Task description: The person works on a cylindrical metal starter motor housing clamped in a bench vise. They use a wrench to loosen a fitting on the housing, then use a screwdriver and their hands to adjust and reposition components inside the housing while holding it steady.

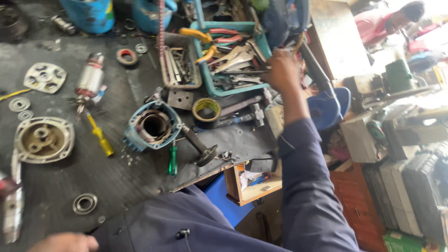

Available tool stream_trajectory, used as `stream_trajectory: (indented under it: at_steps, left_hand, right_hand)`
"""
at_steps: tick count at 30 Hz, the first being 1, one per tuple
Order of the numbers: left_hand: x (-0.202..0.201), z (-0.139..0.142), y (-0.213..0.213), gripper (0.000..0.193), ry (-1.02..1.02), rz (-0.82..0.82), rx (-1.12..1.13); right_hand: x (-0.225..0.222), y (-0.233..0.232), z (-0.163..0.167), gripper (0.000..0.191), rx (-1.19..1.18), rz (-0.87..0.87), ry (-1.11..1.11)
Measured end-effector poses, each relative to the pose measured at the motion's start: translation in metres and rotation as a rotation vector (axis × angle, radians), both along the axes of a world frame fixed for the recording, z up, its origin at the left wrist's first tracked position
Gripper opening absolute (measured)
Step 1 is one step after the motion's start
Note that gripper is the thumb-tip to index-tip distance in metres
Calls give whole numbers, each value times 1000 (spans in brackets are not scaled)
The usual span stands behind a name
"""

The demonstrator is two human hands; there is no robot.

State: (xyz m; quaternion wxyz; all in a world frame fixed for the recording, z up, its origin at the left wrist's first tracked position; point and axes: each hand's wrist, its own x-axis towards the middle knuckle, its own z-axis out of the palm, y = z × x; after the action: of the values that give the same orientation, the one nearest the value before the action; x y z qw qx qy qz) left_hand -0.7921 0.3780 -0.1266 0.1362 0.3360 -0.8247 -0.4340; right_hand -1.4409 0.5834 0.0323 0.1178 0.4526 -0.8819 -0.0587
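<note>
Head view of a workshop tabletop (56, 172). The right hand (283, 70), on a blue-sleeved arm, reached to the near right corner of the teal tray (211, 89), which sat at the far side of the tabletop and held pliers (212, 36) with orange and red handles and other metal tools. The hand was blurred; whether its grip was closed on anything could not be told. The left hand (65, 242) lay at the bottom edge of the frame, only partly in view, resting near a steel ring (85, 203); its grip could not be told either.

Left of the tray stood a grey bin (196, 83) of small tools. Nearer the viewer lay a blue motor housing (151, 126), a tape roll (206, 111), a green screwdriver (173, 159) and a yellow screwdriver (100, 136). Farther left were a rotor (91, 78), a round end cover (43, 139) and a pale plate (45, 77). A second person (389, 22) was at the top right.
</note>
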Motion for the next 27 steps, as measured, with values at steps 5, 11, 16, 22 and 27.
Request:
stream_trajectory:
  at_steps: [5, 11, 16, 22, 27]
  left_hand:
    - [28, 13, 15, 28, -62, 2, 23]
    - [77, 32, 32, 33, -58, 54, 19]
    - [139, 82, 47, 37, -27, 105, 33]
    - [231, 151, 62, 42, 74, 226, -72]
    - [332, 206, 70, 46, 165, 401, -385]
  right_hand:
    - [66, 21, 79, 26, -356, 199, -252]
    - [167, -30, 79, 20, -999, 596, -1054]
    - [285, -105, 38, 26, -936, 939, -1774]
    - [494, -185, -17, 18, -588, 729, -2272]
    - [656, -228, -17, 20, -218, 683, -1879]
